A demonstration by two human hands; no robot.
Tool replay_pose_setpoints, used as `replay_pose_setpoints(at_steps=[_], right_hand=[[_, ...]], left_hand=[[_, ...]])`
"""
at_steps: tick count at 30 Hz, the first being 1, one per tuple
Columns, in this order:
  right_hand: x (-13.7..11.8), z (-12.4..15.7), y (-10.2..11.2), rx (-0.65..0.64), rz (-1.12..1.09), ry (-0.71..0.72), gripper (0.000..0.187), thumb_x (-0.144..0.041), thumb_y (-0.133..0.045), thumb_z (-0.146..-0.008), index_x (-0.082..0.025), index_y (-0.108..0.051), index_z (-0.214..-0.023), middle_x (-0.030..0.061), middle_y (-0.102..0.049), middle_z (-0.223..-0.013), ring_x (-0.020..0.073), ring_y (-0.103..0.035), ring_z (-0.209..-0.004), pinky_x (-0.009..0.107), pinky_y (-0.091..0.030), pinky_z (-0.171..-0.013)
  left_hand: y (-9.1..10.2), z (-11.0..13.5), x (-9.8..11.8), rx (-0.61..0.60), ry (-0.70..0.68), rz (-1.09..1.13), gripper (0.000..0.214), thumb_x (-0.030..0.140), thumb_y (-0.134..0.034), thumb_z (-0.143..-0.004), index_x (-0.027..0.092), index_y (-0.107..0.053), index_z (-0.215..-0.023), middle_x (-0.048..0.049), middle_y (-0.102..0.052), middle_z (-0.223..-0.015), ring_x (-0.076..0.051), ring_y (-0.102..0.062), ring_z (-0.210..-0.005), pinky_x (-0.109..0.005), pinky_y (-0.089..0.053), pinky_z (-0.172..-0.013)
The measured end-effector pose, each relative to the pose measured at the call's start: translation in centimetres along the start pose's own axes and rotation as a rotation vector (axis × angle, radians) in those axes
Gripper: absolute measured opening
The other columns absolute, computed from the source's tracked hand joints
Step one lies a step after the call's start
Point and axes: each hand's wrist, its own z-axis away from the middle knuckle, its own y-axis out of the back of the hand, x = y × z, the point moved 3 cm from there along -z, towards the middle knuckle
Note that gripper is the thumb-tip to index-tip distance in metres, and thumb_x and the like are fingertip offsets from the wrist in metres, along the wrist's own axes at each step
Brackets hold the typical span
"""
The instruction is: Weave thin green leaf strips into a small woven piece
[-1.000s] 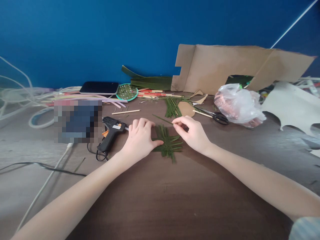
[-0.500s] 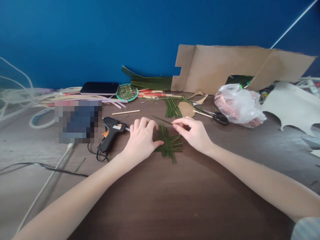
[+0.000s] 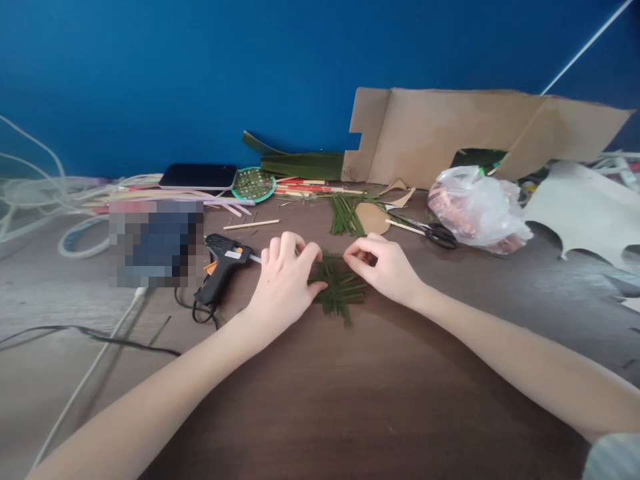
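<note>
A small mat of woven green leaf strips [image 3: 342, 291] lies on the table between my hands, its loose ends sticking out to the right and downward. My left hand [image 3: 286, 283] bends over its left side. The thumb presses on the mat and the curled index finger rests by its upper left corner, hiding that edge. On the other side my right hand [image 3: 387, 272] is pinched shut, thumb against index finger, at the mat's upper right. A thin leaf strip runs from this pinch along the mat's top edge, mostly lost against the other strips.
A black glue gun [image 3: 223, 263] lies left of my left hand, near a blurred-out device [image 3: 163, 243]. Behind are cut leaf strips [image 3: 343, 215], a cardboard oval [image 3: 373, 219], scissors [image 3: 436, 233], a plastic bag [image 3: 477, 210] and a bent cardboard sheet [image 3: 425, 137].
My right hand has lowered the leaf strip from a slant above the mat to its top edge. My left index finger has shifted slightly right.
</note>
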Motion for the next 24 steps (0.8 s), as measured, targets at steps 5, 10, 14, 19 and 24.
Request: replay_pose_setpoints(at_steps=[5,10,14,19,24], right_hand=[[-0.4,-0.1,-0.2,-0.054,0.105,0.062,0.013,-0.015,-0.052,-0.077,-0.019,-0.054,-0.065,-0.0007,-0.051,-0.057,0.0151,-0.044,-0.064,0.028,-0.034,-0.062],[-0.6,0.0,-0.7,-0.110,0.182,0.106,0.013,-0.014,-0.050,-0.078,-0.019,-0.052,-0.067,-0.0001,-0.054,-0.060,0.0156,-0.042,-0.064,0.030,-0.033,-0.066],[-0.5,0.1,-1.0,-0.130,0.239,0.111,0.012,-0.016,-0.052,-0.078,-0.019,-0.051,-0.066,0.0003,-0.053,-0.061,0.0165,-0.042,-0.067,0.030,-0.032,-0.067],[-0.4,0.2,-1.0,-0.145,0.263,0.121,0.016,-0.021,-0.055,-0.080,-0.019,-0.048,-0.066,-0.0004,-0.051,-0.061,0.0160,-0.041,-0.067,0.029,-0.031,-0.065],[-0.3,0.1,-1.2,-0.164,0.233,0.095,0.019,-0.022,-0.059,-0.079,-0.019,-0.045,-0.066,-0.0018,-0.047,-0.060,0.0151,-0.040,-0.066,0.028,-0.031,-0.066]], left_hand=[[-0.2,-0.2,-0.1,-0.025,0.018,0.035,0.034,0.030,-0.070,-0.070,0.021,-0.049,-0.096,-0.0056,-0.042,-0.101,-0.025,-0.042,-0.094,-0.039,-0.038,-0.081],[-0.3,-0.4,-0.3,-0.050,0.050,0.087,0.044,0.029,-0.071,-0.070,0.019,-0.045,-0.104,-0.0060,-0.049,-0.103,-0.025,-0.046,-0.095,-0.038,-0.038,-0.080],[-0.6,-0.6,-0.6,-0.085,0.052,0.137,0.039,0.029,-0.070,-0.071,0.017,-0.045,-0.099,-0.0044,-0.055,-0.095,-0.023,-0.050,-0.089,-0.036,-0.040,-0.078],[-0.5,-0.9,-0.9,-0.168,-0.019,0.191,0.019,0.027,-0.066,-0.074,0.017,-0.052,-0.083,-0.0045,-0.059,-0.088,-0.023,-0.052,-0.086,-0.035,-0.041,-0.077],[0.0,-1.1,-1.1,-0.185,-0.027,0.276,0.004,0.014,-0.055,-0.078,0.018,-0.056,-0.079,-0.0029,-0.061,-0.083,-0.021,-0.054,-0.085,-0.034,-0.042,-0.077]])
